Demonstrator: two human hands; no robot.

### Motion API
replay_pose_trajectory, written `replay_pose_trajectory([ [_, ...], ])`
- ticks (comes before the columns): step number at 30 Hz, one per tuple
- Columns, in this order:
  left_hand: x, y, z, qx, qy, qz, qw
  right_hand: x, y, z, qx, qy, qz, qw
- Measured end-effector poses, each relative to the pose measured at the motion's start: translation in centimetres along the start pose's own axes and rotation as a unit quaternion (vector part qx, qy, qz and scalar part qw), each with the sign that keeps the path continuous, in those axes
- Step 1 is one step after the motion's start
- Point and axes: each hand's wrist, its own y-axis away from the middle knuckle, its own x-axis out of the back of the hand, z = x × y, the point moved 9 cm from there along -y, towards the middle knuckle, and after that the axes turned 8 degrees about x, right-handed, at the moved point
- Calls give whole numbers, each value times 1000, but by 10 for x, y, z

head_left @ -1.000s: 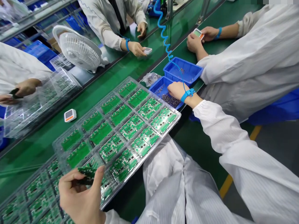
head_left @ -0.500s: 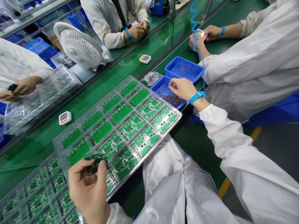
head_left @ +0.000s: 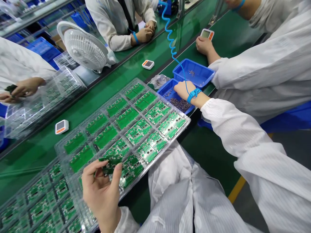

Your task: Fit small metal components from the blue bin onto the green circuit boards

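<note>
Between the thumb and fingers of my left hand (head_left: 103, 191) is a small green circuit board (head_left: 112, 163), tilted just above the near side of a clear plastic tray (head_left: 182, 125). Rows of green boards (head_left: 138, 129) fill the tray's compartments. My right hand (head_left: 184, 90), wearing a blue wrist strap (head_left: 194, 94), reaches into a blue bin (head_left: 171, 83). Dark, small metallic parts (head_left: 180, 105) lie heaped there beneath it. Its fingers are curled together with the tips hidden, so anything they pinch cannot be made out.
Behind the first bin stand a second blue bin (head_left: 178, 66) and a plastic bag (head_left: 159, 80). A coiled blue cord (head_left: 170, 35) runs to my strap. White timers (head_left: 148, 64) sit on the green belt, a white fan (head_left: 84, 48) beyond. Co-workers sit across and at right.
My left hand has shifted right with the circuit board. My right hand has moved slightly left and lower into the bin. The timers slid left along the belt; the right co-worker's hands parted.
</note>
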Motion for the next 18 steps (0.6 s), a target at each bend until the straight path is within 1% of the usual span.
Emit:
replay_pose_trajectory([
  [3,-1,0,-6,2,15,-3,1000,0,-2,-2,13,16,-14,1000],
  [5,-1,-1,-10,6,31,-4,999,4,-1,-2,13,8,-8,1000],
  [8,-1,0,-10,5,38,-2,999,16,4,2,-5,-45,52,998],
  [10,-3,0,-7,0,28,-8,1000,20,9,5,-11,-77,83,994],
  [14,-7,2,-4,2,9,-23,1000,16,18,11,-9,-133,128,983],
  [18,-13,6,-7,13,3,-52,999,11,23,19,12,-227,178,957],
])
